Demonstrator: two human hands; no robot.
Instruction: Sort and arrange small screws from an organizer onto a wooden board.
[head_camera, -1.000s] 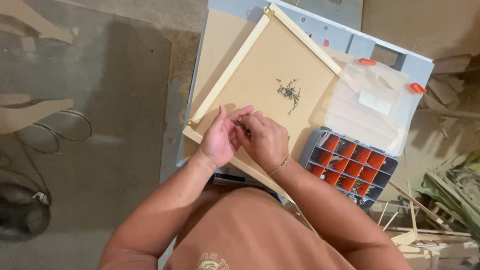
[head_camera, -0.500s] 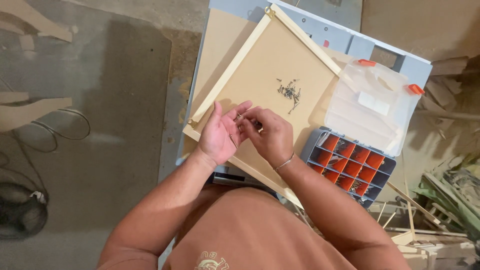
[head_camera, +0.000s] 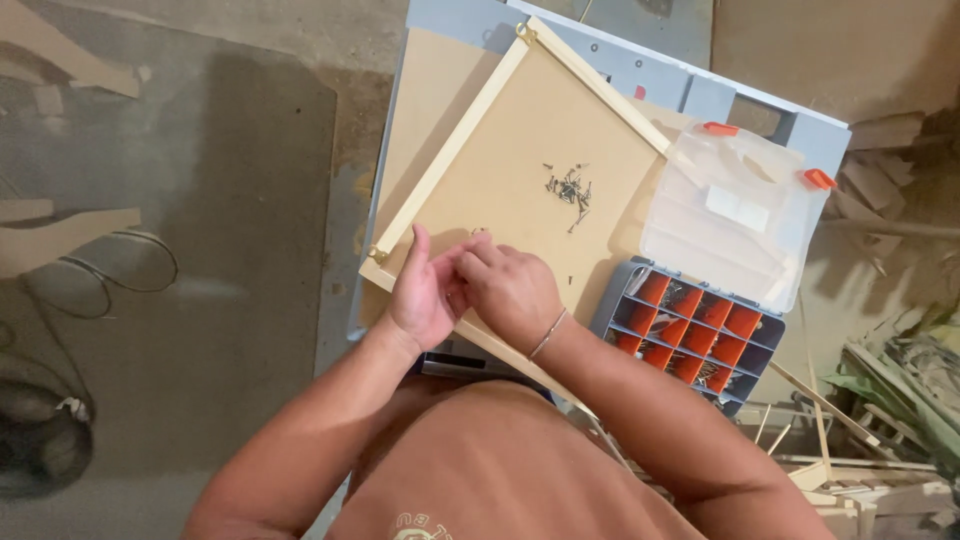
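A grey table (head_camera: 640, 75) carries a wooden frame (head_camera: 520, 190) and an open organizer box (head_camera: 700, 325) beside it.

The pale wooden frame (head_camera: 520, 150) with its brown backing board is lying flat and turned diagonally, its near rail passing right under both hands, the rest stretching away beyond the fingertips, small brass corner fittings showing.

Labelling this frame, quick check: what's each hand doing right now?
Left hand: fingers partly curled, meeting the right hand over the wooden frame; whether it holds anything cannot be told.
Right hand: fingers pinched toward the left; contents hidden, cannot be told.
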